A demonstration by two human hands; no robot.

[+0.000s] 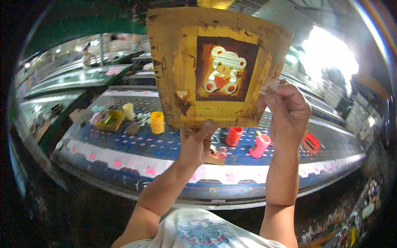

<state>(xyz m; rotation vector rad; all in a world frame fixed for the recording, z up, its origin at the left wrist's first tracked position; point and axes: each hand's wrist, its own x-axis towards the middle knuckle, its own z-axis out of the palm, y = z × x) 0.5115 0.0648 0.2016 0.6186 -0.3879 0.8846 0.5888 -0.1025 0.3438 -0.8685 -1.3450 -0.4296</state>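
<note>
A screen printing frame [175, 82], covered in yellow-brown tape with dark stains, is held up in front of me. In its middle is a dark rectangle with a teddy bear stencil [223, 70] that lets light through. My left hand [197, 142] grips the frame's lower edge, thumb on the near face. At the frame's right side, my right hand [289, 103] pinches a small piece of clear tape [269, 86], close to or touching the frame. Its fingers are curled, and whether it also holds the frame is unclear.
Below stretches a long printing table [194, 188] with strips of white fabric [132, 165] bearing pink prints. On it stand a yellow pot [157, 122], a red pot [234, 136], a pink pot [260, 146], a red tray [311, 143] and a yellow frame [111, 120]. More tables lie beyond.
</note>
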